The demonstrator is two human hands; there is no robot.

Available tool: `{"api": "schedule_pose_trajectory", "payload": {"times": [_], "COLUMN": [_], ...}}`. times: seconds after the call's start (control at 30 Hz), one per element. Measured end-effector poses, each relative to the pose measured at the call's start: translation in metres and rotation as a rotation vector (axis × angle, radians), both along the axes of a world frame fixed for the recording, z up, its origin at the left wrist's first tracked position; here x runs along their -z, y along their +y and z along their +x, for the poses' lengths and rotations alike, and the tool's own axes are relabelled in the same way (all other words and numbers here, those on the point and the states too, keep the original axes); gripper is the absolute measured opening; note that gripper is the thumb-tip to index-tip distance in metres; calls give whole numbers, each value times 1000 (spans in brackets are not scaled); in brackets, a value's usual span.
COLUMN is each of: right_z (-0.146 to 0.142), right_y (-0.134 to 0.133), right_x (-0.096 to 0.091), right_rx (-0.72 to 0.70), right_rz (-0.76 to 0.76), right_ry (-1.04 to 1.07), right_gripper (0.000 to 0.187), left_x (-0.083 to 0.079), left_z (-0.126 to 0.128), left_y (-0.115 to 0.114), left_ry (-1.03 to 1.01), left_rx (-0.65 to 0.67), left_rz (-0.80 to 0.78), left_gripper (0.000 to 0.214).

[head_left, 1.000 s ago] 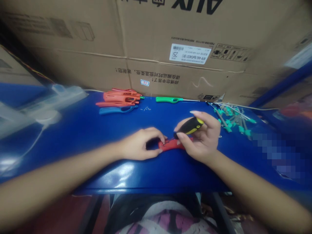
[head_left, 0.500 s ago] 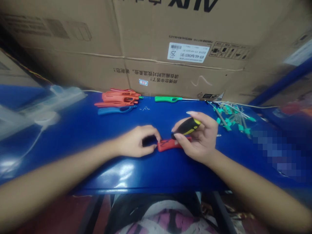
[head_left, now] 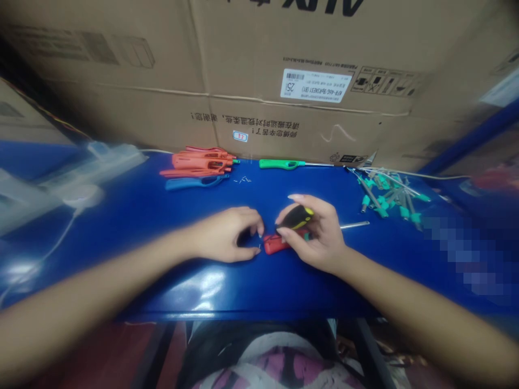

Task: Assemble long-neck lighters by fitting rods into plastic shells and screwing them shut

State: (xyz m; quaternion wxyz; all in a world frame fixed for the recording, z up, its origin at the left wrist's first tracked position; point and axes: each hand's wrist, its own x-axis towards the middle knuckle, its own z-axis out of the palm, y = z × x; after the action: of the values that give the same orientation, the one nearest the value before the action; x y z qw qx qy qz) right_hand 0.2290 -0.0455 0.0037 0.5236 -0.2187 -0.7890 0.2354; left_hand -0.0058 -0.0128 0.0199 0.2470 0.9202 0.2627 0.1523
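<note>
My right hand (head_left: pixel 324 232) is closed around a screwdriver (head_left: pixel 298 217) with a black and yellow handle; its shaft does not show. Beneath that hand lies a red lighter (head_left: pixel 273 243) on the blue table, with a bit of green and a metal tube (head_left: pixel 356 225) showing on the right. The hand covers the lighter's middle. My left hand (head_left: pixel 231 235) rests just left of the lighter, apart from it, thumb and index finger curved with a small gap between the tips. A tiny pale pin or screw (head_left: pixel 260 245) shows at that gap.
Orange lighter shells (head_left: pixel 203 160) and a blue one (head_left: pixel 197 182) lie at the back left, near several tiny pins (head_left: pixel 243 179). Behind stands a large cardboard box (head_left: pixel 243 70). A green lighter (head_left: pixel 281 164), metal tubes with green ends (head_left: pixel 385 194) and a power strip (head_left: pixel 97 167) surround the work.
My right hand has moved left and slightly down with the screwdriver, uncovering more of the metal tube. The left fingertips have come off the red lighter's end, and a tiny pin shows by them.
</note>
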Motion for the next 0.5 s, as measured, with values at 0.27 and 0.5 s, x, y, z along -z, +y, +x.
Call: {"api": "schedule_pose_trajectory", "payload": {"times": [0.27,0.5], "right_z": [-2,1], "right_y": [0,-3], "right_x": [-11,-26], "right_rx": [42,88], "right_rz": [44,53], "right_ry": [68,164], "right_gripper": [62,56], "left_x": [0,0], "left_z": [0,3], "left_y": [-1,-3], "left_ry": [-47,-255], "left_rx": [7,-40], "left_rz": [-26,-61], "left_gripper": [22,16]}}
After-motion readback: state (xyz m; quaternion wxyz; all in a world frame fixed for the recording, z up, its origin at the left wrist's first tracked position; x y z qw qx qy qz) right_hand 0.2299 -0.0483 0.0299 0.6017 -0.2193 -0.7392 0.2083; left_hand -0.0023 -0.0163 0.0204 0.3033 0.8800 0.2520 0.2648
